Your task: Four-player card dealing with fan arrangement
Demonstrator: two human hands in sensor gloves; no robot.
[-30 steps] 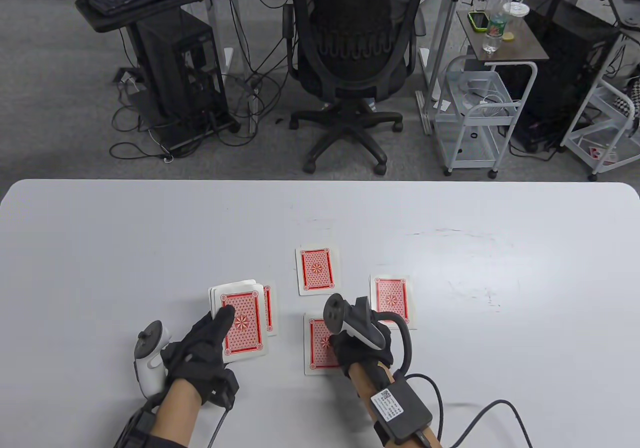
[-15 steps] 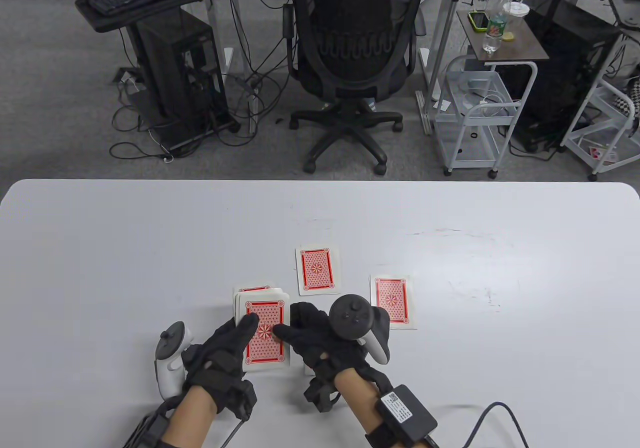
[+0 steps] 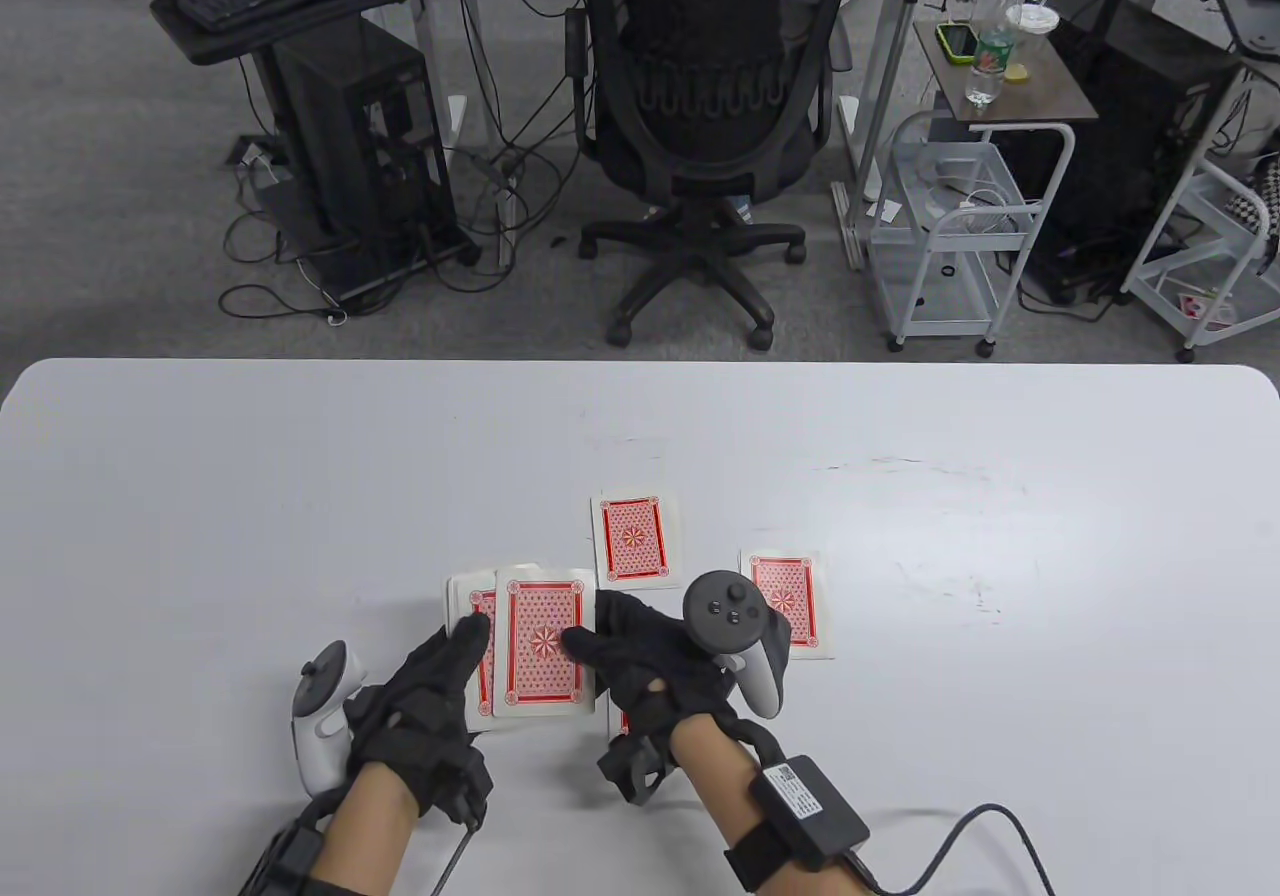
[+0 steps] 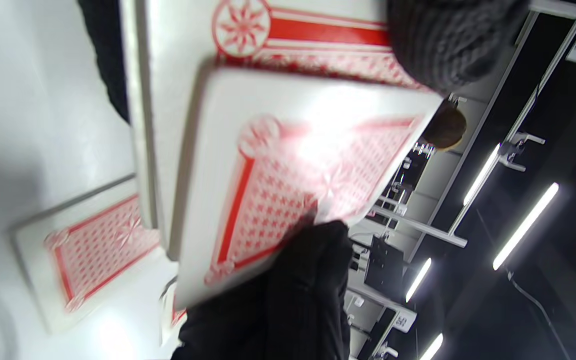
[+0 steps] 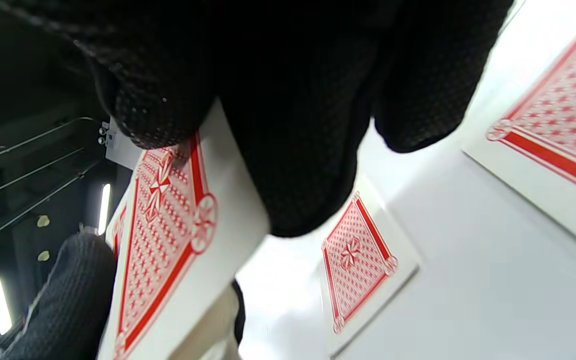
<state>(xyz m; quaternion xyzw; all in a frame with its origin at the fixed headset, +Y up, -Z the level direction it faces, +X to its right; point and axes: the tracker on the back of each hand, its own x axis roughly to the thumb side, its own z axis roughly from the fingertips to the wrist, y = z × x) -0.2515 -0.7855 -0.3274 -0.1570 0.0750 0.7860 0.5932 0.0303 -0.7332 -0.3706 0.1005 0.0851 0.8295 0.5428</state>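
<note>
My left hand (image 3: 462, 639) holds the deck (image 3: 470, 608) of red-backed cards just above the table, thumb on its left side. The top card (image 3: 545, 641) sits shifted right off the deck. My right hand (image 3: 590, 638) pinches that card's right edge. In the left wrist view the top card (image 4: 293, 165) juts over the deck (image 4: 163, 75), with a right fingertip (image 4: 308, 280) on it. The right wrist view shows my fingers (image 5: 293, 100) on the card (image 5: 168, 240). Dealt cards lie face down at the far middle (image 3: 633, 539) and at the right (image 3: 790, 601).
A sliver of another dealt card (image 3: 617, 723) shows under my right wrist. A card (image 4: 93, 250) lies on the white table (image 3: 300, 496) below the deck. An office chair (image 3: 710, 116) stands beyond the far edge. A cable (image 3: 960, 826) trails from my right wrist.
My right hand left the near card and came to the deck. The left hand carried the deck right, then slightly back left. The top card has slid right off the deck.
</note>
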